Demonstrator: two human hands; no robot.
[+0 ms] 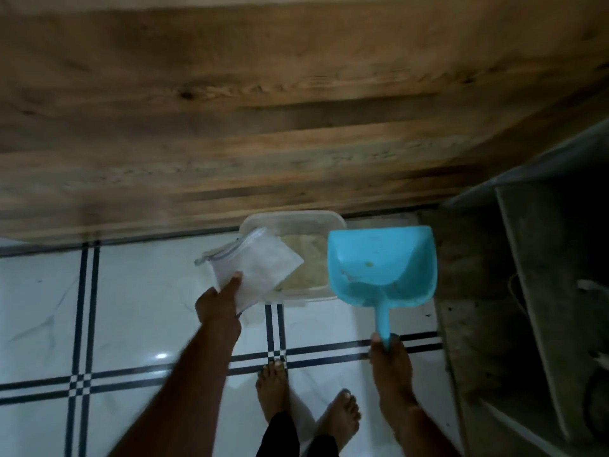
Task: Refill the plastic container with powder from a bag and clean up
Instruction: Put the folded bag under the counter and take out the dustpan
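A clear plastic container [329, 222] sits on the tiled floor against a wooden panel, with pale powder [309, 258] inside. My left hand [219, 301] grips a white zip bag [257, 268] by its lower corner, held over the container's left half. My right hand [389, 354] holds the handle of a blue dustpan [382, 265], whose scoop hangs over the container's right edge. A few crumbs lie in the pan.
A wide wooden panel [263, 110] fills the upper view. A dark grey cabinet or shelf [527, 275] stands at the right. White floor tiles [138, 308] with dark lines spread to the left. My bare feet [273, 387] stand below the container.
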